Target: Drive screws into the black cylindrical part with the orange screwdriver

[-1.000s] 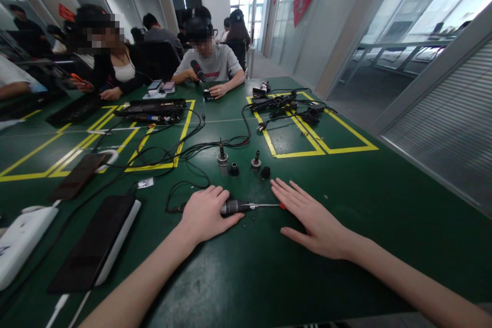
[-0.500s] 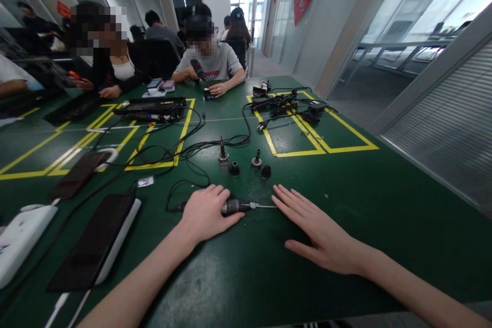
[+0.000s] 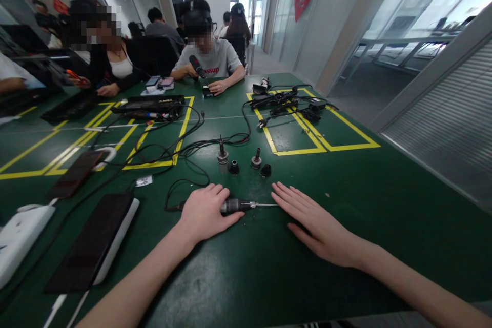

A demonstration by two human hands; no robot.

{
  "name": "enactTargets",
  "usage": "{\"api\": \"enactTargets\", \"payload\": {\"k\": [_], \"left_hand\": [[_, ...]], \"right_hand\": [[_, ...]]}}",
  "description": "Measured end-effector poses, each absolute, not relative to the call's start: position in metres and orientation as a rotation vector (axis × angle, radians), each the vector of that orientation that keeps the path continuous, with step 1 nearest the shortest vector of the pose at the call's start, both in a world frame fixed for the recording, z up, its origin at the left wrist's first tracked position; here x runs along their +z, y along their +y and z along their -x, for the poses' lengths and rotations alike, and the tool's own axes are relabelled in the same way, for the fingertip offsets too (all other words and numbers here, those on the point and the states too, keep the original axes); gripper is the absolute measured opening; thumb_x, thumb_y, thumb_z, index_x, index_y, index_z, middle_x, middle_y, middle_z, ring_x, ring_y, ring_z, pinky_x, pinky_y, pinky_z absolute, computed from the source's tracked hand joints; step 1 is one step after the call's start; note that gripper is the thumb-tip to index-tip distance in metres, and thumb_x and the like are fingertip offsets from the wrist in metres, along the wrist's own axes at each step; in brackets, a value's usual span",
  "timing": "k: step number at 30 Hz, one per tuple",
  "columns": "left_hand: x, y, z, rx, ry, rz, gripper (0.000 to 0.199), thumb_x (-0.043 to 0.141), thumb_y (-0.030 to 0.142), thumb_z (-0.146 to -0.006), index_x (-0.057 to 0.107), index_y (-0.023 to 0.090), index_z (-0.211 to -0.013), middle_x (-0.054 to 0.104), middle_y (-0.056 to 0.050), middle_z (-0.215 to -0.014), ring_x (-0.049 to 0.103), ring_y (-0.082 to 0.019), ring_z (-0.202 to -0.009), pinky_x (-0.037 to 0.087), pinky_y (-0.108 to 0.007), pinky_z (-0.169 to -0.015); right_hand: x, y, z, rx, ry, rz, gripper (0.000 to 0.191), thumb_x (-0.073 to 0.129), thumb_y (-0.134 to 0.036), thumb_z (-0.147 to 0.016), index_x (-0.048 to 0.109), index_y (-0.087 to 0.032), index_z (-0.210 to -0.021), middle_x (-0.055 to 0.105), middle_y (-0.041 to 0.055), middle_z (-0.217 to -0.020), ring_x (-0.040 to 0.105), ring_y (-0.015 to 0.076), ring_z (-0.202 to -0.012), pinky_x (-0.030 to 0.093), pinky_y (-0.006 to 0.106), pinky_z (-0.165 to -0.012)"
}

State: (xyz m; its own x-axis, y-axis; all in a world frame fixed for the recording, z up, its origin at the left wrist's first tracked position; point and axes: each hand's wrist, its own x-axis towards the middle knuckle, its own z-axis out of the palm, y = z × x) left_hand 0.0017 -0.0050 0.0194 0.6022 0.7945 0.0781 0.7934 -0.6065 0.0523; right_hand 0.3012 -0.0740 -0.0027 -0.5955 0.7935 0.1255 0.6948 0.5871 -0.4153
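Observation:
A black corded handheld tool lies on the green table, its thin metal rod pointing right. My left hand is wrapped over the tool's rear body, its thumb along the near side. The far end of the rod reaches the fingertips of my right hand, which is stretched out flat, palm down. Beyond the tool stand a metal part with a thin tip, a small black cone, a second metal part and another black cone.
To the left are a large black phone or power bank, a smaller one and a white power strip. Black cables cross the table. Tangled cords lie at the back. Across the table, a person works with a tool.
My right hand has shifted slightly, its thumb drawn a little nearer the fingers. My left hand remains on the tool.

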Motion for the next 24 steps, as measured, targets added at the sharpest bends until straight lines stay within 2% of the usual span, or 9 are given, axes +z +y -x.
{"api": "enactTargets", "payload": {"k": [7, 12, 18, 21, 24], "left_hand": [[0.02, -0.005, -0.002, 0.102, 1.408, -2.786, 0.04, 0.069, 0.061, -0.09, 0.064, 0.021, -0.085, 0.073, -0.006, -0.089, 0.07, -0.027, -0.091, 0.053, -0.035, -0.075], [0.02, -0.005, -0.003, 0.094, 1.429, -2.772, 0.04, 0.067, 0.061, -0.091, 0.064, 0.021, -0.088, 0.073, -0.006, -0.092, 0.071, -0.028, -0.093, 0.053, -0.037, -0.075], [0.022, -0.005, -0.004, 0.081, 1.455, -2.758, 0.04, 0.067, 0.061, -0.092, 0.063, 0.021, -0.087, 0.073, -0.006, -0.092, 0.071, -0.027, -0.093, 0.053, -0.036, -0.074], [0.022, -0.005, -0.004, 0.085, 1.456, -2.757, 0.04, 0.067, 0.061, -0.091, 0.063, 0.021, -0.087, 0.073, -0.006, -0.092, 0.07, -0.027, -0.091, 0.052, -0.036, -0.073], [0.022, -0.005, -0.003, 0.099, 1.449, -2.76, 0.041, 0.067, 0.061, -0.091, 0.064, 0.021, -0.087, 0.073, -0.006, -0.09, 0.07, -0.027, -0.09, 0.052, -0.036, -0.073]], "right_hand": [[-0.005, -0.056, -0.3, 0.418, -2.538, 1.206, 0.082, 0.056, -0.029, -0.105, 0.006, -0.029, -0.17, 0.018, 0.007, -0.176, 0.019, 0.0303, -0.161, 0.025, 0.058, -0.13], [-0.007, -0.051, -0.3, 0.417, -2.504, 1.17, 0.075, 0.051, -0.022, -0.106, 0.013, -0.031, -0.17, 0.023, 0.0056, -0.175, 0.023, 0.0298, -0.161, 0.028, 0.059, -0.129], [-0.007, -0.052, -0.305, 0.54, -2.223, 1.157, 0.058, 0.043, -0.019, -0.109, 0.034, -0.035, -0.164, 0.047, 0.0058, -0.166, 0.042, 0.0274, -0.153, 0.041, 0.055, -0.124], [-0.005, -0.048, -0.309, 0.536, -2.174, 1.125, 0.047, 0.05, -0.02, -0.107, 0.053, -0.035, -0.152, 0.057, 0.0066, -0.157, 0.051, 0.0281, -0.147, 0.047, 0.055, -0.12], [-0.006, -0.043, -0.313, 0.48, -2.238, 1.101, 0.041, 0.057, -0.024, -0.105, 0.061, -0.033, -0.144, 0.063, 0.0075, -0.15, 0.054, 0.0307, -0.144, 0.05, 0.058, -0.117]]}}
